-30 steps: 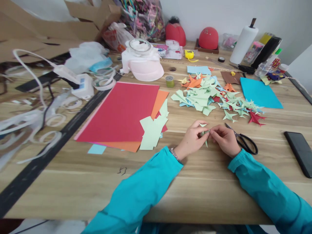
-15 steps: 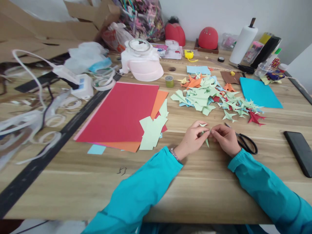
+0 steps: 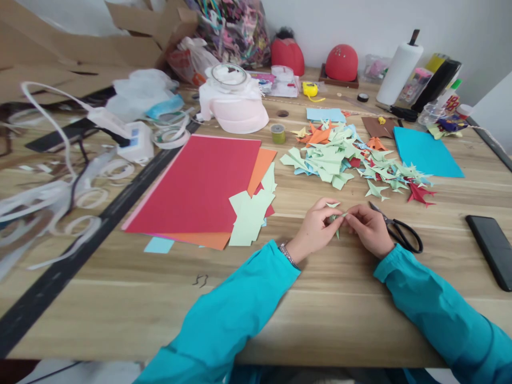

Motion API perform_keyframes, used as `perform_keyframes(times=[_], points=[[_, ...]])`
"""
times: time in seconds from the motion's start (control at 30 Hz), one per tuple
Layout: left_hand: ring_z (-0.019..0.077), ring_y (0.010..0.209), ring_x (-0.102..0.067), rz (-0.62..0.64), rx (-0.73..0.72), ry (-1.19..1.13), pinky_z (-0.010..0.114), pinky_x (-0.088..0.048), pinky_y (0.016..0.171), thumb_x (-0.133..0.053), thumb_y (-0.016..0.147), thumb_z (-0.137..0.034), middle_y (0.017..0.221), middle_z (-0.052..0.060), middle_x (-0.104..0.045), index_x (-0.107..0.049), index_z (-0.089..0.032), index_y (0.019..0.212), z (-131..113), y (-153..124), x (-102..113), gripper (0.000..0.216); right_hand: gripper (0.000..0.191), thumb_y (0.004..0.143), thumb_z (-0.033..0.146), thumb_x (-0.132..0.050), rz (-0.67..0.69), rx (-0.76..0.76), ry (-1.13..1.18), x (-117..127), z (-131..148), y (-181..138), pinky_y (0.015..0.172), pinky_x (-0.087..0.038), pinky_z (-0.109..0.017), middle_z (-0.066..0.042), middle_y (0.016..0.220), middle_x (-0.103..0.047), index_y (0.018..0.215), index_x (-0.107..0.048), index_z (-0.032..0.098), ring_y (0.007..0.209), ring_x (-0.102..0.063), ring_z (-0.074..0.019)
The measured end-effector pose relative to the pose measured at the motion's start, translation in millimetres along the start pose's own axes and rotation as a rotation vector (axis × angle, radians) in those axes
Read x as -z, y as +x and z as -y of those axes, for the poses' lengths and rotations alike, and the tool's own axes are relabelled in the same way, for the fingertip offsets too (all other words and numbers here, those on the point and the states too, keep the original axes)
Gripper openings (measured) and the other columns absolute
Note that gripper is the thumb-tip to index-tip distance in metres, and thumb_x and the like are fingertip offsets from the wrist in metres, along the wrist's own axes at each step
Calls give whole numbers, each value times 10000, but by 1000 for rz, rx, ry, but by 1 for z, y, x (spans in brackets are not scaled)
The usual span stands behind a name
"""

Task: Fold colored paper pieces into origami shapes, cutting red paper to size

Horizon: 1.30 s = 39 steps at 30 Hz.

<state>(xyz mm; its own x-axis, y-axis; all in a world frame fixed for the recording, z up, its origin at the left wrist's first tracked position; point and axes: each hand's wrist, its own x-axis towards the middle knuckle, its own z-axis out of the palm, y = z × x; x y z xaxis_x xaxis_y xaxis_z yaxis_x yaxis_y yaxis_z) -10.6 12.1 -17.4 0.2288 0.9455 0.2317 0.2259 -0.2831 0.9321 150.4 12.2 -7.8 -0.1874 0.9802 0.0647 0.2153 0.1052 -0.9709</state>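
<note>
In the head view, pinching a small light-green folded paper [image 3: 332,205] over the table [image 3: 320,309], with the fingers of the left hand [image 3: 314,226] and right hand [image 3: 371,229] closed tightly on it, and seemingly partway through shaping it. Judging by the heap of folded paper pieces [image 3: 330,157] beyond, apparently well along, with flat light-green sheets [image 3: 250,218] left unfolded, overlapping a red sheet [image 3: 196,186]. Partly hidden behind the right hand, scissors [image 3: 392,221]; farther right, a black phone [image 3: 490,250], apparently in nobody's way.

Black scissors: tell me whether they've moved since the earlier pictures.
No. Judged against the phone on the table, the black scissors show no visible shift in any direction.
</note>
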Motion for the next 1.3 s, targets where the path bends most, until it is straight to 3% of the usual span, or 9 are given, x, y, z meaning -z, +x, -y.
perform_keyframes(times=[0.3,0.73,1.03,1.17,1.3], points=[[208,1013,-610,-46,21,-17,279,-523,718,-605,829,-191,1100,115,-606,-684,-156,826,-1,3,1,87,364,802,533,-613,-21,-29,39,1,-3,0,462,-431,-233,-11,639,-629,757,-585,173,494,-524,-97],[209,1049,-598,-68,19,-65,293,-521,758,-618,818,-199,1067,102,-612,-685,-164,827,3,3,-1,77,366,802,541,-604,-56,-16,13,-1,-2,0,457,-436,-235,-5,624,-613,767,-555,180,487,-524,-100],[182,1071,-585,-191,65,-165,314,-498,882,-621,814,-213,1042,85,-623,-684,-168,860,5,5,-1,90,243,777,409,-667,79,94,-240,-3,-6,-2,493,-440,-235,-10,670,-649,840,-624,178,538,-540,-106],[193,1006,-602,-184,121,-287,300,-540,788,-704,757,-313,1100,97,-601,-698,-164,939,4,4,-3,235,270,765,441,-668,-8,58,-129,-2,-6,0,501,-453,-252,-27,675,-664,795,-639,174,552,-562,-122],[173,879,-615,-155,167,-482,307,-570,707,-647,795,-432,1103,89,-584,-714,-160,937,-2,4,-1,314,302,676,434,-750,-156,-54,67,0,-3,2,446,-424,-233,10,580,-611,765,-629,172,487,-529,-106]])
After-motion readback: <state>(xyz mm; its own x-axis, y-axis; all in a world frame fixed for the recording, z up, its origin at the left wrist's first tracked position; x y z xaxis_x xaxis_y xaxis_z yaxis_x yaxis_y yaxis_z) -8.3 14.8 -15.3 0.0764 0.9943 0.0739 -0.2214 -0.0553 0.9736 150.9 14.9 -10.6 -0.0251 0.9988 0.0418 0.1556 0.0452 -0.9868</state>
